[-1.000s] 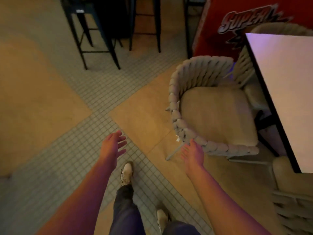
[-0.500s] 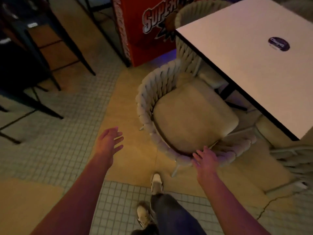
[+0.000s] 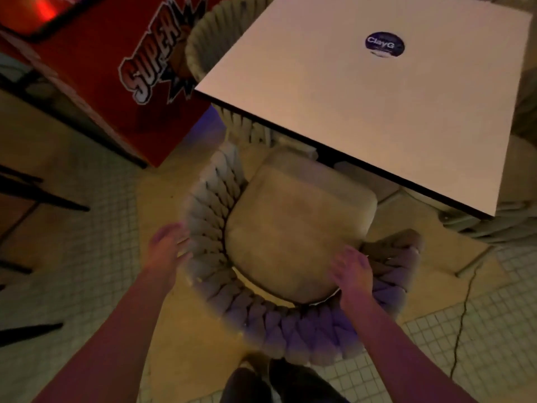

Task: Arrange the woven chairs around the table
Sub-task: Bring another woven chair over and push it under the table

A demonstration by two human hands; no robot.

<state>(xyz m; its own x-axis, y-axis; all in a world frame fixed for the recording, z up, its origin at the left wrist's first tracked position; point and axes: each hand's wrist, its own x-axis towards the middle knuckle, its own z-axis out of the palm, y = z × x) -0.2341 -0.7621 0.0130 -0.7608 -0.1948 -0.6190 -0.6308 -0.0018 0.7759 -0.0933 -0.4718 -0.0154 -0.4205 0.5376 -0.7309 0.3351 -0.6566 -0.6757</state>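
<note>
A woven chair [image 3: 261, 318] with a beige seat cushion [image 3: 299, 234] stands right in front of me, its seat front just under the near edge of the white square table [image 3: 377, 112]. My left hand [image 3: 167, 248] is at the outside left of the chair's curved woven back, fingers apart, touching it or nearly so. On the right part of the back rim lies my right hand [image 3: 353, 271], palm down with spread fingers by the cushion's edge. A second woven chair [image 3: 203, 48] sits at the table's far left corner, and part of a third [image 3: 494, 228] shows at the right.
A red cabinet lettered "SUPER" [image 3: 116, 82] stands close to the left of the table. Dark stool legs [image 3: 43, 196] reach in from the left edge. A thin cable [image 3: 462, 315] runs over the tiled floor at the right. My feet [image 3: 261, 379] are just behind the chair.
I have stepped up behind the chair and the view has swung over the table. Both hands have moved forward onto the woven back, the left from open air.
</note>
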